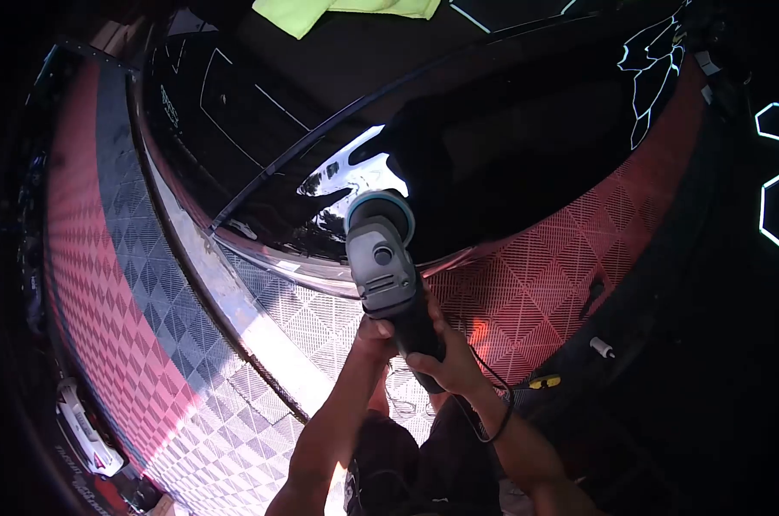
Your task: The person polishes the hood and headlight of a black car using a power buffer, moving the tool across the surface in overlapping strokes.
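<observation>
A grey and black power polisher [382,267] with a blue-rimmed round pad lies against the glossy black car panel [492,163], beside a bright reflection. My left hand [375,335] is closed around the tool's body just behind its grey head. Lower down on the right, my right hand [448,357] wraps round the black handle. A black cord [503,391] runs from the handle past my right forearm.
A yellow-green cloth [346,13] lies on the car at the top. Red, grey and white floor tiles [527,292] surround the car. A white bottle [603,347] and a yellow object [545,382] are at the right. A white and black machine [88,430] stands lower left.
</observation>
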Motion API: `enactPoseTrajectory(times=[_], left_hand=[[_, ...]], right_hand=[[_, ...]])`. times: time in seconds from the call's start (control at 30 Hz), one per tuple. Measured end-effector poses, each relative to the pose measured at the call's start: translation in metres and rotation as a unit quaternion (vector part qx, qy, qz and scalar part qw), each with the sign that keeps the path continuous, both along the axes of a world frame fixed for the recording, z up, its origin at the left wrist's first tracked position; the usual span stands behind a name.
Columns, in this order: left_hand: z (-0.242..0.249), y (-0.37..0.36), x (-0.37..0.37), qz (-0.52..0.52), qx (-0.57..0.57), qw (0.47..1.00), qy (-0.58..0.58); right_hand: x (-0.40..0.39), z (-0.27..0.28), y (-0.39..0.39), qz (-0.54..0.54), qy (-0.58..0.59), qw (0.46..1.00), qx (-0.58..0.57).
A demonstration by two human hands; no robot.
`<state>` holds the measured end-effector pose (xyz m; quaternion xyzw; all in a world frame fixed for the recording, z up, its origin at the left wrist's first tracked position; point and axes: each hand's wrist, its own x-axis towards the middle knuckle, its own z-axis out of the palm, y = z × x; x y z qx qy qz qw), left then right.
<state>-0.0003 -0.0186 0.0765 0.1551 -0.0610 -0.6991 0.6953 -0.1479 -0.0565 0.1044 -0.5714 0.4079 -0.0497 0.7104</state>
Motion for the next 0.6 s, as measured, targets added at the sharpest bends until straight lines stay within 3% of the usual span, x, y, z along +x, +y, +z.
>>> enactPoseTrajectory(times=[0.07, 0.13, 0.2, 0.27, 0.4, 0.43, 0.47, 0.53, 0.6], left_hand=[[-0.006, -0.006, -0.009, -0.052, 0.003, 0.998, -0.022], [-0.019, -0.011, -0.016, -0.085, 0.019, 0.995, -0.058], [-0.020, -0.017, -0.021, -0.111, 0.041, 0.988, -0.100], [-0.009, -0.028, -0.023, -0.160, 0.080, 0.969, -0.171], [-0.012, -0.011, -0.009, -0.170, 0.129, 0.954, -0.209], [-0.010, 0.000, 0.004, -0.180, 0.112, 0.965, -0.155], [-0.039, 0.028, 0.012, -0.114, 0.109, 0.972, -0.173], [-0.030, 0.037, 0.030, -0.134, 0.028, 0.984, -0.114], [-0.017, 0.036, 0.040, -0.139, -0.003, 0.984, -0.108]], right_hand=[[-0.016, -0.026, 0.020, -0.056, -0.032, 0.998, -0.010], [-0.025, -0.049, 0.037, -0.197, -0.116, 0.972, 0.060], [-0.035, -0.071, 0.042, -0.193, -0.142, 0.970, 0.033], [-0.030, -0.060, 0.034, -0.211, -0.259, 0.925, 0.183], [-0.003, -0.057, 0.048, -0.279, -0.285, 0.907, 0.134], [0.000, -0.056, 0.057, -0.242, -0.273, 0.916, 0.168], [0.011, -0.060, 0.067, -0.264, -0.237, 0.931, 0.091], [0.018, -0.078, 0.084, -0.127, -0.138, 0.979, 0.075], [0.029, -0.049, 0.076, -0.095, -0.076, 0.992, 0.031]])
